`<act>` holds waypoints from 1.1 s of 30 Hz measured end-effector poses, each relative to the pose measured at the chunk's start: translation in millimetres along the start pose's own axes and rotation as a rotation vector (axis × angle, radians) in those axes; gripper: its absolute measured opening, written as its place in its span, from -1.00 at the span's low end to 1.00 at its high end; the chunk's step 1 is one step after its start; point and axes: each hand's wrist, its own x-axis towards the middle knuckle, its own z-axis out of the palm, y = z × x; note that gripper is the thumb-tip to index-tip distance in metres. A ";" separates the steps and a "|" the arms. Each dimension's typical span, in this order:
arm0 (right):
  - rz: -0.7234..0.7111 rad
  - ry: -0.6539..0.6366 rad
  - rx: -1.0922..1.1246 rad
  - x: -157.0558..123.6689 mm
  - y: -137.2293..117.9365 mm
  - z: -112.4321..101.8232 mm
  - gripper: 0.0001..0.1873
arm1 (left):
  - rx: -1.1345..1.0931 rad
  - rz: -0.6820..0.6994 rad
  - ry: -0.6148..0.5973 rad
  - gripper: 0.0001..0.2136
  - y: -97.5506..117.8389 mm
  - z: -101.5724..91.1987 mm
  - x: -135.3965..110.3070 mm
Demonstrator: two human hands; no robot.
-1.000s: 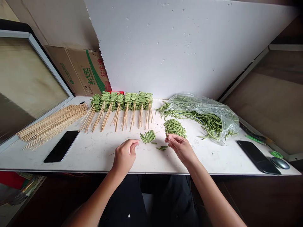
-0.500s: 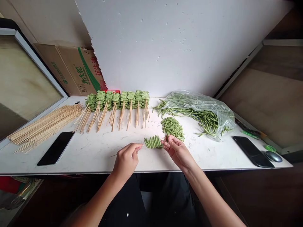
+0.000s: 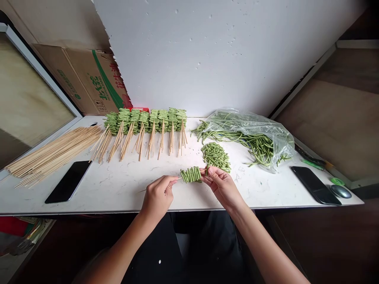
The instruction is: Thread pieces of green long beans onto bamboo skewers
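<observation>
My left hand [image 3: 158, 194] pinches a thin wooden skewer [image 3: 179, 178] whose blunt end sticks out to the left behind the fingers. Several short green bean pieces [image 3: 190, 174] are threaded side by side on it, crosswise to the stick. At the skewer's right end, my right hand [image 3: 220, 184] is closed on one more bean piece [image 3: 207, 169], held upright between thumb and fingers. The skewer's tip is hidden by those fingers. Just beyond the right hand lies a heap of cut bean pieces [image 3: 216, 156] on the white table [image 3: 118, 189].
Stacked bean skewers [image 3: 148, 120] line the back, sticks forward. Loose bamboo skewers [image 3: 56, 154] and a phone [image 3: 68, 182] lie left. Long beans [image 3: 262, 148] spill from a clear plastic bag [image 3: 245, 122]. Another phone [image 3: 315, 185] and a mouse [image 3: 341, 191] are right. A white board [image 3: 201, 59] stands behind.
The right hand's bean piece is still at the skewer's right end, held slightly more upright. Both hands stay nearly in place; the whole view has shifted slightly.
</observation>
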 end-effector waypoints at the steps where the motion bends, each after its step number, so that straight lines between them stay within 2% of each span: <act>1: 0.005 0.000 0.003 0.0 -0.1 0.0 -0.65 | 0.001 0.000 0.000 -0.73 -0.1 0.1 0.1; 8: 0.024 0.013 0.019 -0.1 0.4 1.2 -0.65 | 0.020 0.014 0.003 -0.70 0.1 -1.1 1.2; 25: -0.129 0.158 -0.080 -3.5 14.4 9.5 -0.70 | 0.052 0.043 0.012 -0.61 -3.1 -0.2 0.0; 33: -0.069 0.175 -0.058 -6.3 34.2 11.8 -0.68 | 0.039 0.044 0.028 -0.60 -0.5 3.4 -2.8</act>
